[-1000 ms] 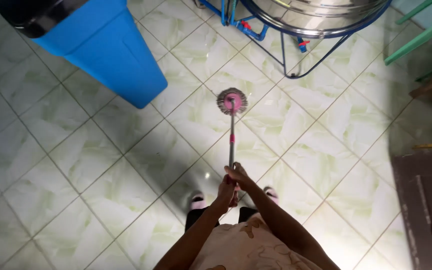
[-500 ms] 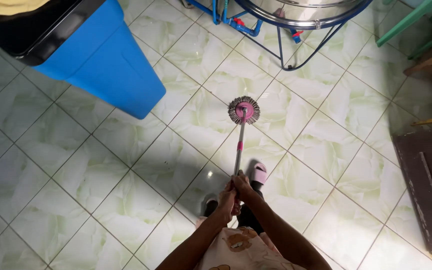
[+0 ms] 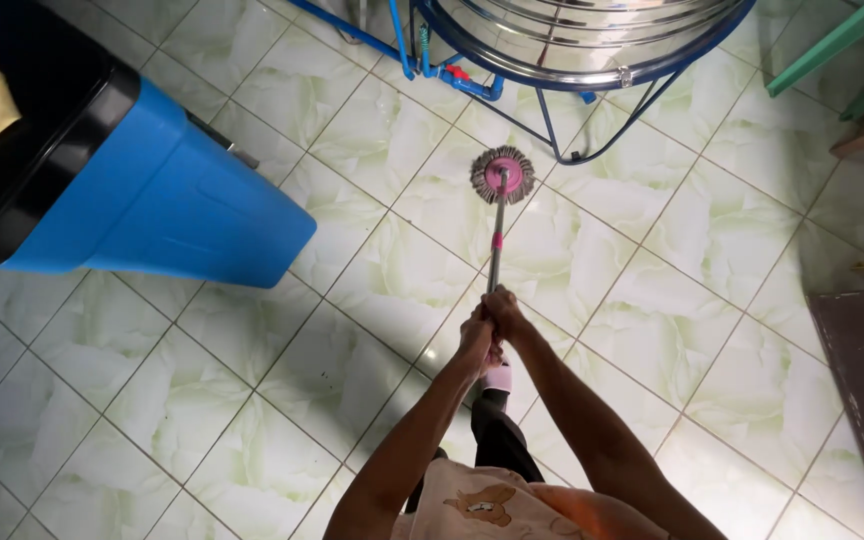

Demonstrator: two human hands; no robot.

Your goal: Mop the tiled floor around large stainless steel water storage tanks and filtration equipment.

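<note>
Moved since a second ago: round grey-fringed mop head with pink hub (image 3: 502, 174), pushed further out across the floor and now close to the blue tubular stand (image 3: 552, 120); the person has stepped after it.

Item, nearest: left hand (image 3: 476, 338) and right hand (image 3: 505, 311), both wrapped tight around the top of the slim grey-and-pink mop handle (image 3: 494, 255).

Item: pale green marbled floor tiles (image 3: 252, 360), glossy; likely slippery underfoot where wet.

Item, left: blue plastic bin with black rim (image 3: 162, 210), apart from the mop.

Item, farthest: shiny steel tank (image 3: 592, 40) on the stand. Risk judged: another push could snag the fringe on the stand's legs or pipe fittings.
</note>
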